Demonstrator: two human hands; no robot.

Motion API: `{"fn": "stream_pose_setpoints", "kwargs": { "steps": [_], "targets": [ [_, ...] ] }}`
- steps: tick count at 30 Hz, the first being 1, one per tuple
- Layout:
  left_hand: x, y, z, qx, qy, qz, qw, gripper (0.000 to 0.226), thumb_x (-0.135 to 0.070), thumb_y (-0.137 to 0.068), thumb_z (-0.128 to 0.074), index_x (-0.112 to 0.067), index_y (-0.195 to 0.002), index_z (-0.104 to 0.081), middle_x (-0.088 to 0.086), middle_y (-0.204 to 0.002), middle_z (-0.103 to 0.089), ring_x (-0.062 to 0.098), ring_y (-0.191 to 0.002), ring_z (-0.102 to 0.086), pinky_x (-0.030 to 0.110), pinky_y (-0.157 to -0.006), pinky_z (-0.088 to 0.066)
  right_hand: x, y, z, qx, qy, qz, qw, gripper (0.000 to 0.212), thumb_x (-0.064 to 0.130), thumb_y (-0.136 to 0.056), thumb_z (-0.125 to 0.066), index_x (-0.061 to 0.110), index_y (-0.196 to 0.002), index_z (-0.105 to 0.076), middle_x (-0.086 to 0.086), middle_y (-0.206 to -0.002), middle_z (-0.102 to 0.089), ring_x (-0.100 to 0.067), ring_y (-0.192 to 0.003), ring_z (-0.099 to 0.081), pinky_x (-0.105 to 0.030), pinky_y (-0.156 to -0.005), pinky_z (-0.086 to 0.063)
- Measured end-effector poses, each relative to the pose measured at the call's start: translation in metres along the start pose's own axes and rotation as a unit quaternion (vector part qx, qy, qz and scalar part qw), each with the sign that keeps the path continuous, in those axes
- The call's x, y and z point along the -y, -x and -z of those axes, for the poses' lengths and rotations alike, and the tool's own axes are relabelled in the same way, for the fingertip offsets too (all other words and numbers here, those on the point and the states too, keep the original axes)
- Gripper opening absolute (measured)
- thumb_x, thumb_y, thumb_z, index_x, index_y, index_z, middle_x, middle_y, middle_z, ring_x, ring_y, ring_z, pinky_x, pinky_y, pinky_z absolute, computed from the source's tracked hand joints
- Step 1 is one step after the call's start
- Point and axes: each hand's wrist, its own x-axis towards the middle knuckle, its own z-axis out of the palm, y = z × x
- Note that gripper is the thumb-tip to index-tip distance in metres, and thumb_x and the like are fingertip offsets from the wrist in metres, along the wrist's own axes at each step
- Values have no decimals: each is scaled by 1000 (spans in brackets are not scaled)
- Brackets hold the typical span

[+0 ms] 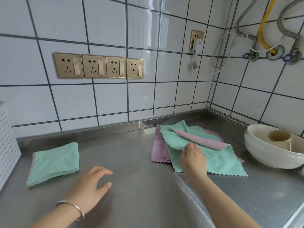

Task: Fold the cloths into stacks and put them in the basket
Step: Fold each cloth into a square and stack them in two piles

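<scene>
Steel tabletop (131,153) fills the lower half of the frame, tiled wall behind.

Right hand (193,159), centre right: grip closed on the near-left edge of the top green cloth (218,160), fingers curled over the scalloped edge. The cloth's far corner is turned back, showing a pink underside as a long roll just above the hand. This cloth tops a loose pile of cloths (160,150), purple and pink edges fanning out at the left and green ones behind. The held edge sits under the fingertips; the rest of the cloth spreads right and toward the lower right of the frame.

Left hand (92,186), lower centre left: grip open, fingers spread and slightly curled, holding nothing, just over the bare steel. A metal bracelet (74,209) is on the wrist.

Folded green cloth (54,162) lies flat at lower left, well apart from both hands, pink edge showing at its left side.

White perforated basket (6,145) stands at the left edge, just beside the folded cloth; its interior is out of view.

Stacked white bowls (266,153) with a beige cup (279,137) inside stand at right, near the pile.
</scene>
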Motion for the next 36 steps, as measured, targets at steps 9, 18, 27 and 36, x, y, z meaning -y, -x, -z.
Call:
{"fn": "stream_pose_setpoints", "kwargs": {
  "steps": [9,18,27,36],
  "targets": [
    [-106,-20,3,-176,46,-147,972,63,-49,-67,-51,-27,-126,-45,-6,-125,-54,11,-114,-43,16,-98,-29,94,7,117,198,-34,265,943,17,22,-93,-47,25,-101,-63,0,-92,-66,-23,-87,-57,-32,-73,-44],
    [-45,11,48,-78,182,21,980,35,-52,-70,-48,-20,-74,-62,-3,-67,-62,20,-67,-54,28,-61,-35,148,15,161,322,-361,257,836,29,7,-95,-47,22,-74,-60,1,-64,-51,-12,-59,-44,-15,-50,-37],
    [49,32,152,-188,100,139,967,20,-18,-86,-63,-25,-67,-60,-2,-67,-61,22,-71,-57,17,-59,-36,197,-21,134,158,-241,213,934,27,19,-95,-49,27,-70,-57,2,-63,-56,-18,-55,-47,-26,-56,-38],
    [35,117,249,-233,-1,-6,973,47,-15,-77,-72,-60,-66,-61,-36,-72,-65,-15,-72,-60,-1,-66,-40,193,45,157,112,-231,296,920,11,14,-90,-58,21,-84,-64,4,-79,-66,-20,-75,-60,-16,-62,-42]
  ]
}}
